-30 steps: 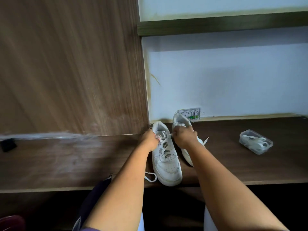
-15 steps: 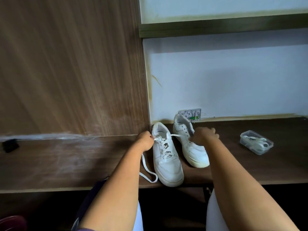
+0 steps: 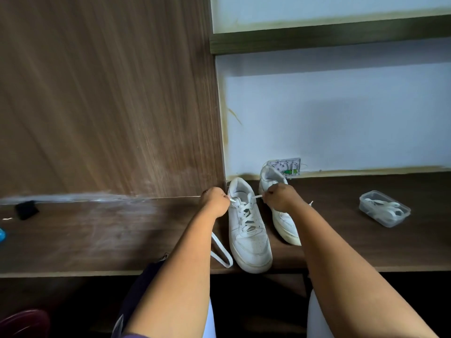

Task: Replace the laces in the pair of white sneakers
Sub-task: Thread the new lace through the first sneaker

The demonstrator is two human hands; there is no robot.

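Left hand [image 3: 214, 201] and right hand [image 3: 280, 197] each pinch a lace [image 3: 246, 211] end; uneven pulling risks lopsided ends on near sneaker [image 3: 249, 237].

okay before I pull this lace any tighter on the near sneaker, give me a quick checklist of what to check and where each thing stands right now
1. Left hand grips its lace end at the top eyelet: ok.
2. Right hand pinches the other lace end: ok.
3. Near sneaker sits flat on the desk, toe toward you: ok.
4. Lace crossings look even down the tongue: cannot tell, too small.
5. Loose lace tail loops beside the shoe near the desk edge, clear of the sole: ok.
6. Second sneaker laced: cannot tell, your right hand hides its eyelets. The clear container of laces sits to your right.
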